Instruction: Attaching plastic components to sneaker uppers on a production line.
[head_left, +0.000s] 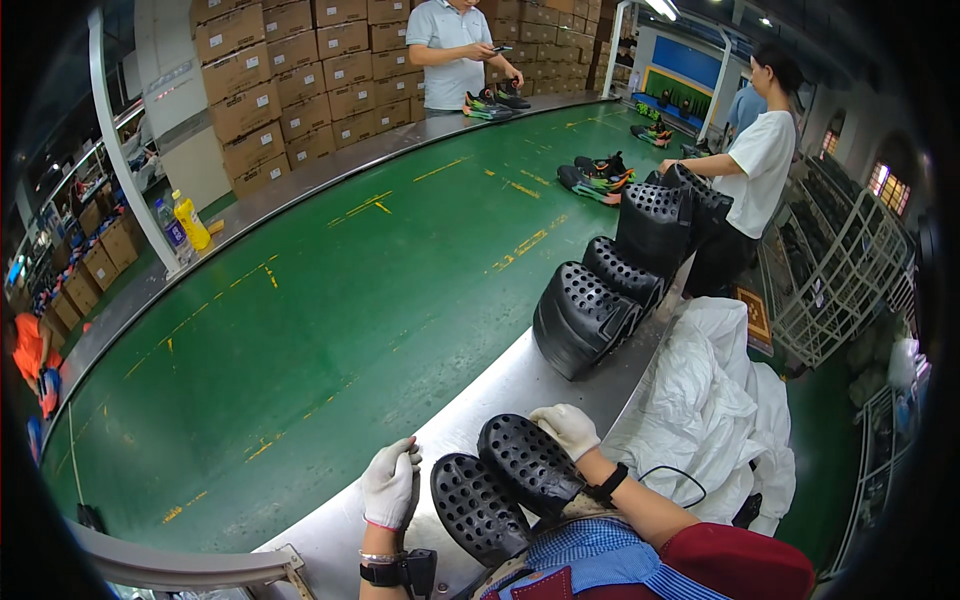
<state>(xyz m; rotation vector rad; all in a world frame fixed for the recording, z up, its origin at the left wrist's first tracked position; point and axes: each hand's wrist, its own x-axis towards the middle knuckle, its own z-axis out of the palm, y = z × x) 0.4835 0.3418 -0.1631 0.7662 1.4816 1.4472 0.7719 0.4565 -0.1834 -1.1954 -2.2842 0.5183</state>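
Two black perforated clogs lie side by side against my apron at the near metal ledge: a left clog [478, 508] and a right clog [530, 462]. My right hand [567, 430], in a white glove, is closed round the far side of the right clog, with its fingertips partly hidden. To the left of the left clog, apart from it, my left hand [389, 484] is over the ledge in a white glove. Its fingers are curled together, one fingertip bare, and anything inside them is hidden. Further along the ledge stands a row of larger black perforated clogs [585, 320].
A green conveyor belt [330, 320] with yellow marks curves away, carrying black-and-green sneakers [595, 180]. White sheeting [700, 390] heaps up at my right. Two people stand at the far belt edges. Bottles [190, 222] and stacked cartons [300, 95] line the far side.
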